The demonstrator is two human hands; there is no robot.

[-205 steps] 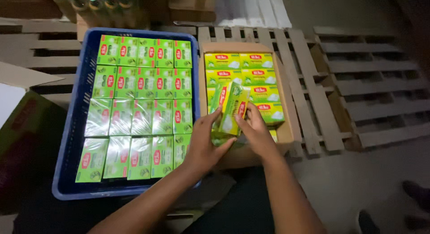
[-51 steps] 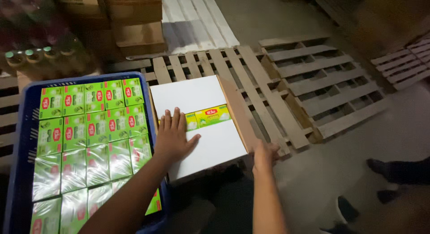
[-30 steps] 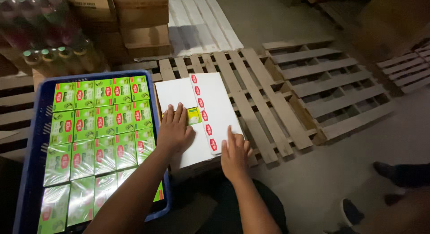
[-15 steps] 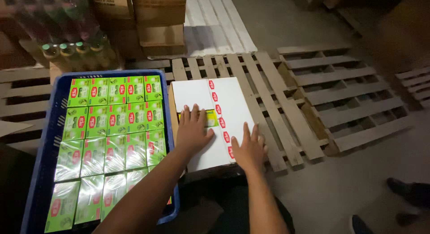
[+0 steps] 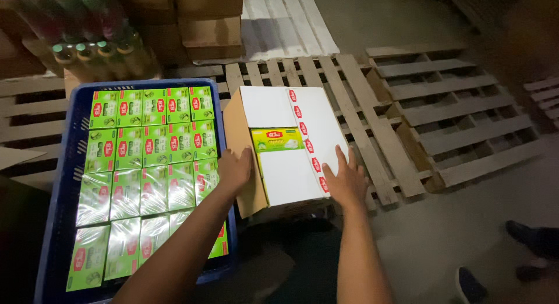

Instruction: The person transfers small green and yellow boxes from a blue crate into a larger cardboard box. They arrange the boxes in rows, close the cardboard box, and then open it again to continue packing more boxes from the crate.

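We see a white carton (image 5: pixel 289 142) resting on a wooden pallet (image 5: pixel 372 115), just right of a blue crate (image 5: pixel 73 164), tilted so that its brown left side shows. Our left hand (image 5: pixel 234 170) presses flat against that brown side, fingers spread along the top edge, pinching nothing. Our right hand (image 5: pixel 345 179) lies open on the near right flap, palm down beside a strip of red-marked tape (image 5: pixel 305 142). Between the flaps a yellow-green packet (image 5: pixel 276 139) shows through the gap. The crate is packed with rows of green boxes (image 5: pixel 148 158), with bottles (image 5: pixel 96 58) beyond its far edge.
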